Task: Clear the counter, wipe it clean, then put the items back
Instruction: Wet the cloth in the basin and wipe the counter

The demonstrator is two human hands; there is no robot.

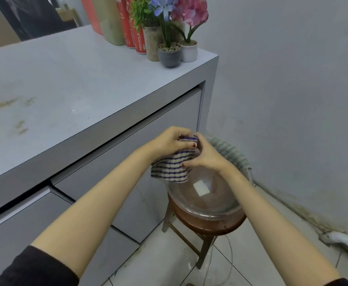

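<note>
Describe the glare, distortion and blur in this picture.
Head view: a bright rectangular glare sits on the clear bowl; wide-angle distortion tilts the red cans; light is soft and even; the left hand and right hand gripping the striped cloth look slightly blurred.

A single head-worn wide-angle camera looks forward and steeply down, close over the forearms, framing the left hand and right hand on the cloth mid-frame, desk at left, wall at right.

Left grip, right grip, clenching cloth
</note>
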